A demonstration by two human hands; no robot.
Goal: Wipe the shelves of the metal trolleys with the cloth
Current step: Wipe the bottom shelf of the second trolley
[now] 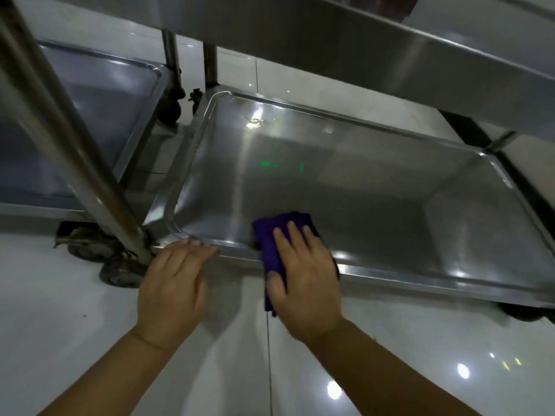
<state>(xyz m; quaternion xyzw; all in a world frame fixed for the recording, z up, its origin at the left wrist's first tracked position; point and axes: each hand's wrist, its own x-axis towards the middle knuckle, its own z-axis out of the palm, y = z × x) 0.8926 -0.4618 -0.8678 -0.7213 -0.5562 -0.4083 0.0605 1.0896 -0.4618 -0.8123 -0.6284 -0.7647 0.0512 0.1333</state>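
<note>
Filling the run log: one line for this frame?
right hand: presses cloth on bottom shelf, near edge | left hand: flat on its rim by post

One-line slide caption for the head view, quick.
Right hand presses a purple cloth onto the trolley's lower shelf while the left hand rests on its front rim.

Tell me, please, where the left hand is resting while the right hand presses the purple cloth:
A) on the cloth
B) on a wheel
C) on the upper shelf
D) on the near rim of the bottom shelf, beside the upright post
D: the left hand lies with straight fingers on the near rim of the bottom shelf, beside the upright post, apart from the right hand on the purple cloth.
</note>
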